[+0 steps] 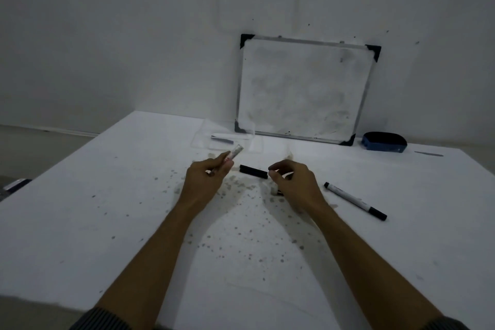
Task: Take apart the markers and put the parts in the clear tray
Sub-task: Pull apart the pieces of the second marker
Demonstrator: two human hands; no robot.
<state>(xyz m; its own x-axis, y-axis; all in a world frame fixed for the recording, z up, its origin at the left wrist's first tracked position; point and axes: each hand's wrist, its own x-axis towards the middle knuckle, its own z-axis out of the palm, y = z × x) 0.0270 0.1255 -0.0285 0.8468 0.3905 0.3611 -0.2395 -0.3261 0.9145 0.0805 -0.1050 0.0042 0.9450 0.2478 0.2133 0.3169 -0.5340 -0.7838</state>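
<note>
My left hand [206, 177] is closed around a pale marker barrel [235, 152] whose free end points up and right toward the clear tray [203, 136]. My right hand [292, 179] pinches one end of a black tube-shaped marker part [253, 171], which lies level just above the table between both hands. A small white piece [276, 191] sits under my right hand. A whole black-and-white marker [355, 201] lies on the table to the right. The clear tray holds a dark-tipped marker part [221, 138].
A small whiteboard [302, 88] leans on the wall behind the tray. A blue eraser [383, 142] sits at the back right. The white table [134, 222] is speckled with ink spots. A dark object [16, 185] lies off the table's left edge.
</note>
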